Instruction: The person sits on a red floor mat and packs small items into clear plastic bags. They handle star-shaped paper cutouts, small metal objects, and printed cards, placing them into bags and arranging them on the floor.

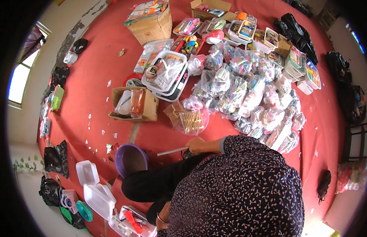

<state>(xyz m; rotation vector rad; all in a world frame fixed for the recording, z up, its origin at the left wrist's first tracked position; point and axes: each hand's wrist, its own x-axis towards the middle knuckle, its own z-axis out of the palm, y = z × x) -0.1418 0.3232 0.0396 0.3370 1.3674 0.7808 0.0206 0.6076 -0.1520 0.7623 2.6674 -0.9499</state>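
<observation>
My right hand (196,145) reaches left from a patterned sleeve, above my bent leg in dark trousers. Its fingers are closed round the end of a long, thin, pale strip (170,151), too small to identify further. A dark object lies right below the fingers. Low in the view, my left hand (163,215) rests against my other leg, a bangle at its wrist; its fingers are hidden. Beside it, a white tray (150,232) holds a bright orange-red item (133,221) and clear plastic. In front of my knee stands a purple tub (122,166).
Bagged goods (246,91) pile up at the upper right on the red floor covering (100,71). Bundled sticks (191,121), an open carton (150,108) and stacked white trays (179,89) stand nearer. White containers (98,199) lie lower left; black bags (51,189) line the wall.
</observation>
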